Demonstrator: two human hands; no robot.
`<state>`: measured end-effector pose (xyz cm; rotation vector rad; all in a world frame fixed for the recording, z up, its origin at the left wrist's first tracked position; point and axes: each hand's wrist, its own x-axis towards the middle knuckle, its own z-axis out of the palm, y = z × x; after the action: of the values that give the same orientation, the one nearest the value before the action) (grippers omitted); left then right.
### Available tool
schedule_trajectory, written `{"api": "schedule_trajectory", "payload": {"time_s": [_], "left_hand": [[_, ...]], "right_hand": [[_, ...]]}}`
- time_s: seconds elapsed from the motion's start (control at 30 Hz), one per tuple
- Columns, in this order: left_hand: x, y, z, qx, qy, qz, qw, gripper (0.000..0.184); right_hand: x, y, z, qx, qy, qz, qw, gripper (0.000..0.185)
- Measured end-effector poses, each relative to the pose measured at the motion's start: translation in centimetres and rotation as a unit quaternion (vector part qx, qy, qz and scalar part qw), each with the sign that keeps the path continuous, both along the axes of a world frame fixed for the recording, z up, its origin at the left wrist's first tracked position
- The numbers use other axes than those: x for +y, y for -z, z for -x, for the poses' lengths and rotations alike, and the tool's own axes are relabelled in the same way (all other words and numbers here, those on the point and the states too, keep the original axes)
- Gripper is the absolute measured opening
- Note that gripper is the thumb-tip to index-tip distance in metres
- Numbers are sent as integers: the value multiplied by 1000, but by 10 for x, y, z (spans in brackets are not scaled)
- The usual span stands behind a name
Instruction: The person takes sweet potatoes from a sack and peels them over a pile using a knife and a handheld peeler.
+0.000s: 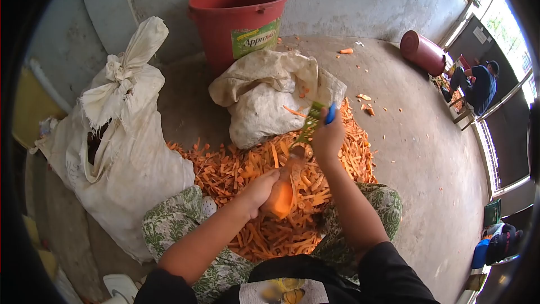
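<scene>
My left hand (260, 192) is closed around a thick carrot (280, 199), whose near end shows bright orange while its far part is blurred. In my right hand (328, 139) is a peeler (310, 124) with a green slotted head and a blue end, held just beyond the carrot's far end. Whether the peeler touches the carrot I cannot tell. Beneath both hands spreads a heap of orange carrot peels (225, 170), between my legs in green patterned trousers. A crumpled white sack (256, 115) lies at the far edge of the heap.
To the left stands a tied, full white sack (126, 163). A large red tub (216, 34) is by the wall. Carrot scraps (346, 51) dot the concrete floor. At far right a person (481, 87) sits near a tipped red bin (422, 52).
</scene>
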<state>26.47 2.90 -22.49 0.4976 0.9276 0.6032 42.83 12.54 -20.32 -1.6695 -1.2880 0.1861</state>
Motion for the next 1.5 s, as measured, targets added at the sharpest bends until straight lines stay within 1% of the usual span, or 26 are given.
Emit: {"api": "schedule_trajectory", "payload": {"time_s": [0.03,0.07,0.1,0.17,0.2,0.27,0.3,0.33,0.37,0.43,0.47,0.53,0.57,0.67,0.73,0.87,0.97,1.0,1.07,1.2,1.27,1.3,1.37,1.43,1.47,1.5], "left_hand": [[1,-2,2,24,1,-45,999,35],[0,-9,5,25,2,-45,999,35],[-3,-20,9,12,23,-47,999,35],[-2,-22,15,0,50,-48,998,35],[0,-18,18,5,27,-33,999,36],[4,-11,20,7,1,-19,1000,37],[7,-10,21,-27,-27,19,999,37],[9,-8,23,-61,-53,57,995,38],[12,-4,24,-61,-54,57,995,38],[15,2,25,-167,-71,91,979,37],[15,-1,24,-168,-72,90,979,37],[14,-13,21,-178,-136,113,968,37],[13,-16,20,-179,-136,113,968,37],[12,-18,17,-215,-125,90,964,37],[10,-12,16,-268,-102,79,955,38],[7,-15,14,-235,-103,87,963,39],[8,-14,13,-262,-87,87,957,40],[7,-17,11,-246,-94,93,960,40],[7,-19,10,-230,-101,99,963,40],[8,-15,10,-222,-97,94,966,40],[12,-11,10,-210,-108,94,967,40],[14,-9,12,-206,-96,89,970,40],[10,-11,11,-202,-84,87,972,40],[-4,-24,8,-149,-40,129,980,41],[-6,-17,6,-161,-41,119,979,43],[-3,-17,8,-161,-40,121,979,43]], "right_hand": [[6,-4,-10,15,42,7,999,24],[11,-7,-20,31,86,14,996,24],[20,-2,-34,26,108,-34,993,25],[27,-4,-54,96,116,-88,985,26],[27,-5,-53,96,117,-88,984,26],[22,-5,-45,147,69,-59,985,27],[13,-13,-31,193,31,-27,980,26],[3,-22,-13,195,-5,-40,980,26],[-6,-29,2,196,-39,-53,978,25],[-20,-31,19,201,-96,5,975,24],[-28,-37,29,239,-126,2,963,24],[-40,-38,42,259,-138,33,955,23],[-45,-38,47,279,-149,64,947,24],[-47,-21,52,246,-173,47,952,27],[-49,-22,53,258,-172,46,949,26],[-55,-31,54,299,-167,63,937,25],[-58,-31,52,249,-167,89,950,25],[-60,-34,54,249,-168,89,950,25],[-63,-44,58,182,-153,80,968,26],[-58,-23,55,163,-136,63,975,27],[-54,-22,53,131,-120,118,977,27],[-50,-19,51,132,-120,118,977,27],[-35,-12,44,95,-48,90,990,27],[-11,-9,17,102,-7,51,993,28],[-2,2,7,64,-17,19,998,29],[0,2,5,63,-16,21,998,29]]}}
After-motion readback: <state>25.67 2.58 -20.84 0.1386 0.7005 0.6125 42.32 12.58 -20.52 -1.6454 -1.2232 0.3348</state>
